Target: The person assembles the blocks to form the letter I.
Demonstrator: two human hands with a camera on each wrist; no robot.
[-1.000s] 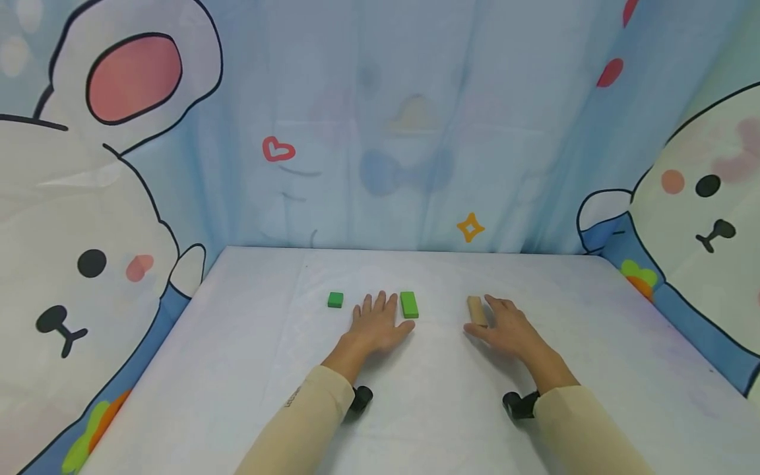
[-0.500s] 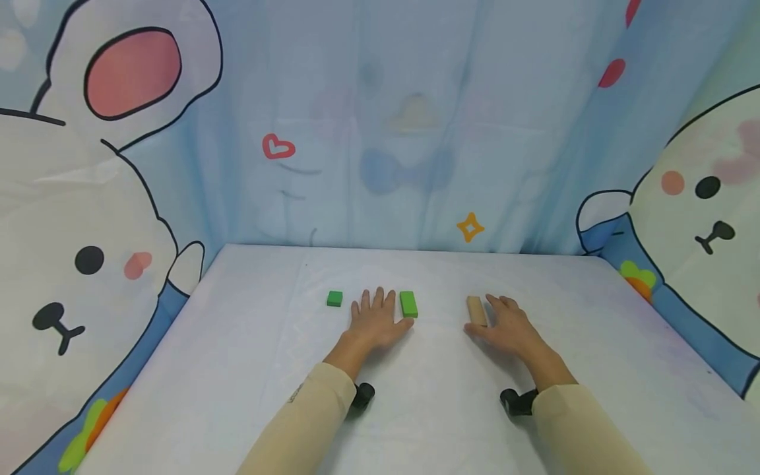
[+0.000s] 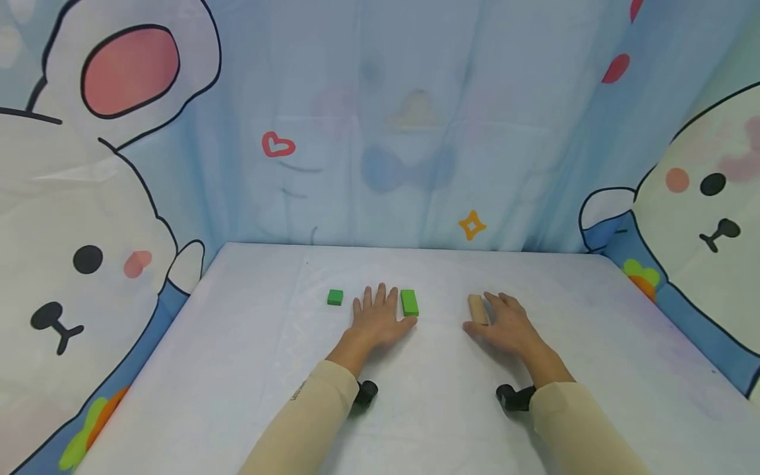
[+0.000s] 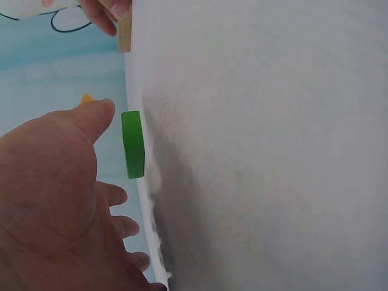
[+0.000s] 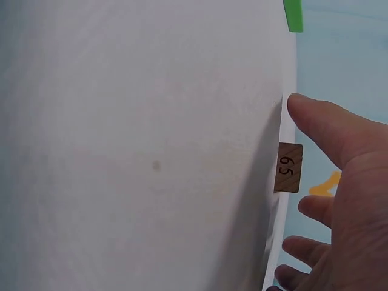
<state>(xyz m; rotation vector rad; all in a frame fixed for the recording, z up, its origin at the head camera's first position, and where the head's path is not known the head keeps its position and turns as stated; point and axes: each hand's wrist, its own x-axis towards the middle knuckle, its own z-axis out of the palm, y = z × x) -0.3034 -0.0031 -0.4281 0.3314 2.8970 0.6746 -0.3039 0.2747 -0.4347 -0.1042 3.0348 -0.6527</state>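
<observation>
Long green block (image 3: 410,303) lies flat on the table, long side running away from the person; use it as the landmark. Left hand (image 3: 378,323) just left of and nearer than it, fingers straight and pointing away, thumb spread out toward the block's near end. Left wrist view has a gap between thumb and block: fingers and thumb apart, clamped on nothing.

Wooden block (image 3: 477,309) well apart to the right of the green block, also lying down; its near end shows dark sideways digits in the right wrist view, looks like 65. Right hand (image 3: 505,323) beyond it on the right, thumb and fingers spread either side of the wooden block, apart, not gripping; can't tell if the thumb touches.

Small green block (image 3: 335,297) left of the long green one, past the left fingers. Tan sleeves (image 3: 315,412) and black wrist cameras (image 3: 366,394) nearer than the landmark. White tablecloth (image 3: 427,415) under it. Blue curtain (image 3: 332,72) behind, orange star (image 3: 472,225) behind and to the right, red heart (image 3: 278,144) behind and to the left.
</observation>
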